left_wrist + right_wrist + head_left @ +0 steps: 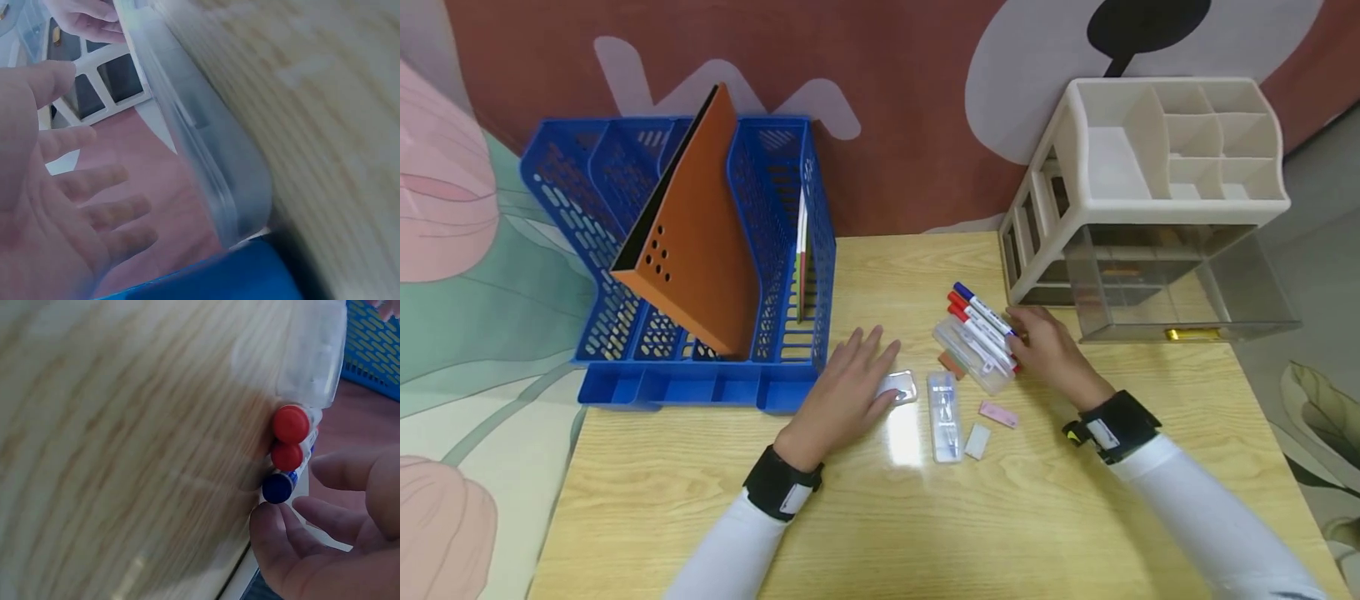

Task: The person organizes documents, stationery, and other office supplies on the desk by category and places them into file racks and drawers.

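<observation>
My left hand point(842, 392) is spread with straight fingers, low over the table beside a small clear plastic case point(901, 387) that it partly covers. In the left wrist view, a blurred translucent case point(206, 137) lies beyond the loosely spread fingers. My right hand point(1048, 350) is at the lower right ends of a blue marker point(981, 307) and two red markers point(973, 321). In the right wrist view, its fingertips are around the end of the blue marker point(279, 488), with the thumb apart from it. Against the red markers lies a clear case point(973, 354).
A long clear box point(945, 417), a pink eraser point(998, 414), a white block point(977, 442) and an orange-brown block point(952, 364) lie near the hands. At left stands a blue file rack point(782, 250) with an orange folder point(700, 242). A white organizer point(1120, 167) has its clear drawer point(1255, 292) pulled out.
</observation>
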Action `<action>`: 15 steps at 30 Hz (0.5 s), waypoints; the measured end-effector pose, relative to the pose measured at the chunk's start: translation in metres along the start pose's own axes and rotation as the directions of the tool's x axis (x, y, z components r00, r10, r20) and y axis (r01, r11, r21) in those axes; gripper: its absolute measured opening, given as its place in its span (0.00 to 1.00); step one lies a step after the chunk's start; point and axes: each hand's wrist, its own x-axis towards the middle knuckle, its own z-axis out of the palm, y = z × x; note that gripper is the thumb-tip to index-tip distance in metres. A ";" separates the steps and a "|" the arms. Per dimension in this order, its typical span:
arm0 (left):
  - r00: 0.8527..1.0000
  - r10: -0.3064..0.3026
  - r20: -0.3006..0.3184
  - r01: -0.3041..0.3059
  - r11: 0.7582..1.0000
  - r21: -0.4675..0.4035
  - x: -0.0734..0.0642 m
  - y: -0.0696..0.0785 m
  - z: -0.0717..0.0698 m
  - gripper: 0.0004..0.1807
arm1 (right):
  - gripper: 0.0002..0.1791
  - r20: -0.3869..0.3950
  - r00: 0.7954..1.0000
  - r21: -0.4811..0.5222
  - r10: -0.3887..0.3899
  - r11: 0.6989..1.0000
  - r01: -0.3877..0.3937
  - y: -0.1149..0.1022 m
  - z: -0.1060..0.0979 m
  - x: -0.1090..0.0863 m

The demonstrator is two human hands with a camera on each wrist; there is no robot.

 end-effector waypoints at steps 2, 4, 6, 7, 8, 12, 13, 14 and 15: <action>1.000 0.000 -0.008 0.000 1.000 0.026 0.003 0.001 -0.001 0.36 | 0.25 0.001 1.000 -0.022 -0.002 1.000 0.002 -0.001 0.002 0.003; 1.000 0.003 -0.012 -0.003 0.999 0.047 0.007 0.002 -0.001 0.35 | 0.23 -0.003 1.000 -0.037 -0.007 0.999 0.007 -0.001 0.003 0.004; 1.000 0.012 -0.018 -0.011 0.998 0.054 0.011 0.004 0.000 0.35 | 0.21 -0.008 1.000 -0.048 -0.013 0.999 0.013 -0.001 0.004 0.005; 1.000 0.015 -0.017 -0.014 0.998 0.056 0.013 0.004 0.000 0.34 | 0.20 -0.007 1.000 -0.050 -0.014 0.999 0.014 -0.001 0.004 0.005; 1.000 0.017 -0.017 -0.016 0.998 0.056 0.015 0.005 0.000 0.34 | 0.19 -0.010 1.000 -0.060 -0.017 0.998 0.016 -0.001 0.004 0.006; 1.000 0.017 -0.005 -0.017 0.999 0.047 0.024 0.008 0.002 0.35 | 0.18 -0.006 1.000 -0.093 -0.021 0.995 0.020 0.000 0.006 0.009; 1.000 0.015 0.002 -0.015 0.999 0.047 0.026 0.008 0.002 0.35 | 0.18 -0.003 1.000 -0.106 -0.025 0.994 0.025 0.000 0.007 0.010; 1.000 0.013 0.007 -0.013 0.999 0.046 0.028 0.010 0.002 0.35 | 0.17 -0.001 1.000 -0.118 -0.028 0.993 0.028 0.000 0.008 0.011; 1.000 0.011 0.015 -0.011 0.999 0.043 0.030 0.011 0.003 0.35 | 0.16 0.002 1.000 -0.126 -0.030 0.992 0.030 0.000 0.008 0.011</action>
